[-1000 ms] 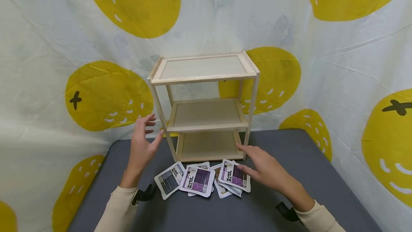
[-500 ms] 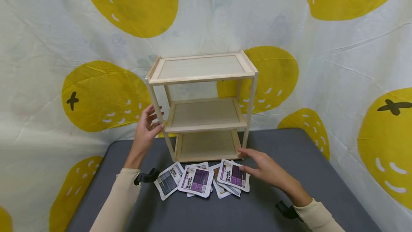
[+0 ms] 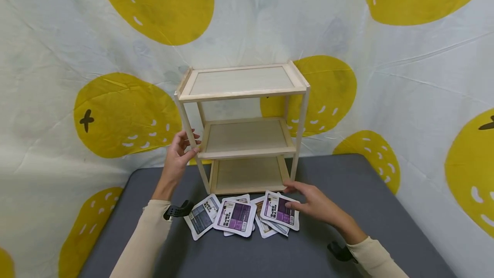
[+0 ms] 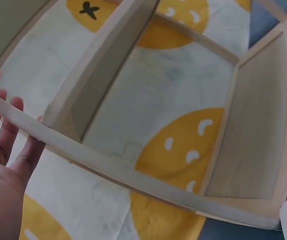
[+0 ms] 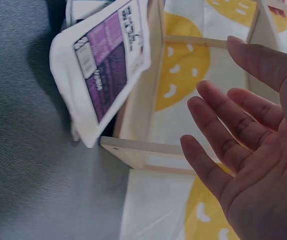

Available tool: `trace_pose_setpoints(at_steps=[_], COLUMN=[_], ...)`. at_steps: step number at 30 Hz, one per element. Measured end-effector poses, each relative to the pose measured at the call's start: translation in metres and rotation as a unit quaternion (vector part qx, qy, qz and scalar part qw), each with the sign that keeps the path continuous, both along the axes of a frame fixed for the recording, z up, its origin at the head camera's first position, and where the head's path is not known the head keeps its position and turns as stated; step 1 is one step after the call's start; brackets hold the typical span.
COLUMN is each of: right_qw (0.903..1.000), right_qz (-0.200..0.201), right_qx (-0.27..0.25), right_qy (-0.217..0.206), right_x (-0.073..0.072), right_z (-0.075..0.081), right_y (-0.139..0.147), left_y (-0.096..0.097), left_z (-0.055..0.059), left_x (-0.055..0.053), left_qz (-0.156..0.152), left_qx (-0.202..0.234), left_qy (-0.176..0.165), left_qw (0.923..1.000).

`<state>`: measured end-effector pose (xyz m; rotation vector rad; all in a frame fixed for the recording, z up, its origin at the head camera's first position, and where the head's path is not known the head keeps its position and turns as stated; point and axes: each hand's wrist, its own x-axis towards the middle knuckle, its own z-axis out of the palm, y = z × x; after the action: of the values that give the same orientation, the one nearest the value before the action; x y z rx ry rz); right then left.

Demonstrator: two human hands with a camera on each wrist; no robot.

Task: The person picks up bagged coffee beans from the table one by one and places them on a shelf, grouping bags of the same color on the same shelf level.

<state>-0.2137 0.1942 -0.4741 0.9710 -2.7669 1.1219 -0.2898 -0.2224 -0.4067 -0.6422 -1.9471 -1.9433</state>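
A three-tier wooden shelf [image 3: 247,137] stands on the table behind several flat, white-edged packs. My left hand [image 3: 176,162] holds its left front post, thumb in front; in the left wrist view, the fingers [image 4: 26,160] go behind the post [image 4: 113,167]. My right hand [image 3: 318,204] hovers near the foot of the right front post, beside a purple-labelled pack [image 3: 275,209]. In the right wrist view, that hand [image 5: 248,140] has spread, slightly bent fingers holding nothing. Another purple-labelled pack [image 3: 235,219] and a grey-labelled pack [image 3: 201,217] lie to the left, overlapping others.
The dark grey table [image 3: 247,261] ends a short way behind the shelf. A pale cloth [image 3: 247,20] with large yellow fruit prints hangs behind and on both sides. A black wrist strap [image 3: 179,210] sits on my left wrist.
My left hand has moved right to the shelf's left post and taken hold of it. My right hand has dropped slightly toward the table. The packs and shelf have stayed put.
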Motion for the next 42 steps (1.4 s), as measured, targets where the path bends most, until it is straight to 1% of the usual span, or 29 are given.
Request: trace_pose_setpoints(at_steps=[4, 7, 12, 20, 27, 28, 30, 33, 36, 38, 42], right_qw=[0.9999, 0.9997, 0.9988, 0.9969, 0.9944, 0.9948, 0.9968, 0.9994, 0.9996, 0.9992, 0.9966], right_qz=[0.004, 0.000, -0.002, -0.003, 0.013, 0.014, 0.008, -0.003, -0.013, -0.022, -0.054], right_qx=[-0.007, -0.010, -0.019, -0.035, -0.047, -0.042, -0.023, 0.010, 0.027, 0.034, 0.063], right_qy=[-0.010, -0.023, -0.045, -0.071, -0.094, -0.092, -0.076, -0.034, -0.002, 0.004, 0.005], right_x=[-0.003, -0.004, -0.007, -0.017, -0.022, -0.022, -0.021, -0.020, -0.019, -0.018, -0.017], right_z=[-0.009, -0.013, -0.021, -0.041, -0.059, -0.061, -0.065, -0.070, -0.072, -0.073, -0.073], right_y=[0.002, 0.002, 0.002, 0.006, 0.005, 0.005, 0.003, -0.001, -0.004, -0.005, -0.004], left_y=[-0.001, -0.001, -0.002, -0.004, -0.006, -0.006, -0.006, -0.006, -0.006, -0.006, -0.006], left_z=[-0.002, -0.003, -0.003, 0.000, 0.000, 0.000, -0.001, 0.000, -0.001, -0.001, -0.002], left_x=[-0.001, -0.001, -0.001, 0.001, 0.001, 0.001, 0.001, 0.002, 0.001, 0.002, 0.002], left_qz=[0.006, 0.011, 0.018, 0.028, 0.032, 0.033, 0.035, 0.036, 0.037, 0.037, 0.035], left_qx=[0.020, 0.021, 0.016, 0.002, -0.006, -0.008, -0.011, -0.012, -0.014, -0.015, -0.014], left_qy=[0.004, 0.010, 0.004, -0.007, -0.009, -0.010, -0.010, -0.011, -0.009, -0.009, -0.011], left_qw=[0.9998, 0.9997, 0.9997, 0.9996, 0.9994, 0.9994, 0.9993, 0.9992, 0.9992, 0.9992, 0.9992])
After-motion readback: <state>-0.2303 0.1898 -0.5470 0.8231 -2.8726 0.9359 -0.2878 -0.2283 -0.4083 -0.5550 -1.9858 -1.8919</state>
